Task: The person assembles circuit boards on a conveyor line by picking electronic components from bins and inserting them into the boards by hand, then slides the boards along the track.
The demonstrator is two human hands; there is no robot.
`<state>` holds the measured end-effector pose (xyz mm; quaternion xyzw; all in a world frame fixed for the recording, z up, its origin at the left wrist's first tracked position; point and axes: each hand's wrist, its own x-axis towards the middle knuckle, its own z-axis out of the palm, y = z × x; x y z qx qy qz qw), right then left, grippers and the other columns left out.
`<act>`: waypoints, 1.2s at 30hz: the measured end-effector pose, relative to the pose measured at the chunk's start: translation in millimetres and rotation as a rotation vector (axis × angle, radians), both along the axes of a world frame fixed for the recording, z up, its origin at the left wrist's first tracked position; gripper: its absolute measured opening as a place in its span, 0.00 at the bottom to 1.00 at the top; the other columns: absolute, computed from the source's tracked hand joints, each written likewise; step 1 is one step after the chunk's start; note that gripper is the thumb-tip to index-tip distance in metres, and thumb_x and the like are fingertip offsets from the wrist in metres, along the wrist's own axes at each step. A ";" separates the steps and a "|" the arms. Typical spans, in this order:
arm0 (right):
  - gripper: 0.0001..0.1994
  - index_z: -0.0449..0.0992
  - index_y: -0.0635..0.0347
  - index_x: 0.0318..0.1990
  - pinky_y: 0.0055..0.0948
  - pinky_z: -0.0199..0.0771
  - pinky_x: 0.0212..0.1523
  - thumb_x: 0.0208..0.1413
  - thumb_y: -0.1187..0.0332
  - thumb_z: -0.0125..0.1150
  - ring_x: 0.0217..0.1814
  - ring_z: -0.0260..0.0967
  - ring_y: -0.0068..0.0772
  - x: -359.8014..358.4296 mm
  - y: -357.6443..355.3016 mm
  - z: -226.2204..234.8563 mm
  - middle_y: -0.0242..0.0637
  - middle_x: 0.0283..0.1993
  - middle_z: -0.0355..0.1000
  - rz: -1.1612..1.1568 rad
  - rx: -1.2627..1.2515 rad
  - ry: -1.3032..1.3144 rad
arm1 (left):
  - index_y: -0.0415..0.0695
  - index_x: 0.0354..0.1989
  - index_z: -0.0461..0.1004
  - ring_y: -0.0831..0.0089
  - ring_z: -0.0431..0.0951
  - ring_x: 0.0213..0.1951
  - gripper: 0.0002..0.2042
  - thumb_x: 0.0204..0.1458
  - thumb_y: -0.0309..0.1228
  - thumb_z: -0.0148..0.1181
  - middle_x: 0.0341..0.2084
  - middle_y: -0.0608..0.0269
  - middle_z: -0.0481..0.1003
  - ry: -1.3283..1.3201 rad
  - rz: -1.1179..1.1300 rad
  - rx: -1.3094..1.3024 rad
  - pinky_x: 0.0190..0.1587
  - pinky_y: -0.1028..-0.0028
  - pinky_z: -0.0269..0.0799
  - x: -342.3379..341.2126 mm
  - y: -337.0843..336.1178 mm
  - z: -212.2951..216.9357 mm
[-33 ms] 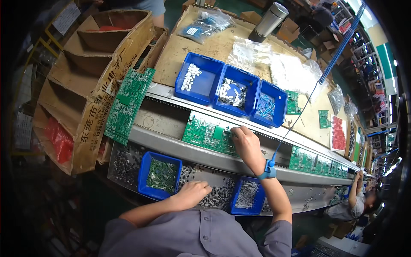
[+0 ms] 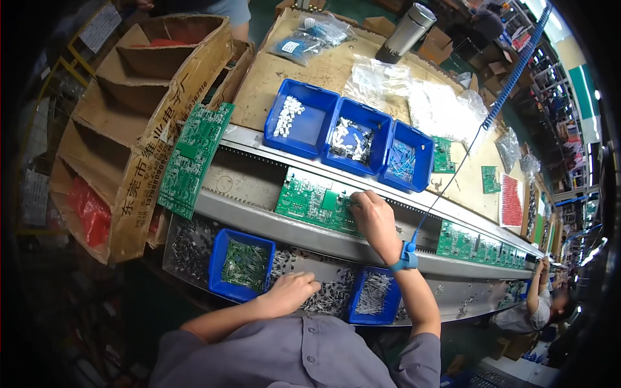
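A green circuit board point(image 2: 315, 200) lies in the rail track in front of me. Over its right end is my right hand point(image 2: 374, 220), fingers bent and pinched together at the board's surface. Whatever sits between those fingertips is hidden. A blue wrist strap point(image 2: 406, 255) with a cord circles that wrist. My left hand point(image 2: 293, 292) rests with curled fingers among loose small electronic components point(image 2: 331, 292) on the metal tray, and its grip is too hidden to make out. Beside it stand a blue bin of green leaded parts point(image 2: 243, 264) and a blue bin of silvery pins point(image 2: 374, 294).
Three blue bins point(image 2: 303, 139) with small parts line the far side of the rail. Another circuit board point(image 2: 196, 160) leans across the rail's left end by a divided cardboard box point(image 2: 139, 123). Further boards point(image 2: 479, 246) sit rightward. A steel flask point(image 2: 407, 32) and a co-worker point(image 2: 537, 304) are beyond.
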<state>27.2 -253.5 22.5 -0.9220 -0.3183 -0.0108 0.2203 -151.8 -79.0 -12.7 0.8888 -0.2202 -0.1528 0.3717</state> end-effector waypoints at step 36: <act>0.05 0.69 0.62 0.30 0.37 0.70 0.25 0.45 0.73 0.50 0.29 0.70 0.42 -139.8 0.8 -22.5 0.44 0.26 0.67 0.316 -0.147 0.267 | 0.40 0.39 0.72 0.61 0.72 0.41 0.13 0.42 0.19 0.60 0.34 0.58 0.75 -0.560 0.252 0.085 0.43 0.65 0.66 148.5 72.4 11.5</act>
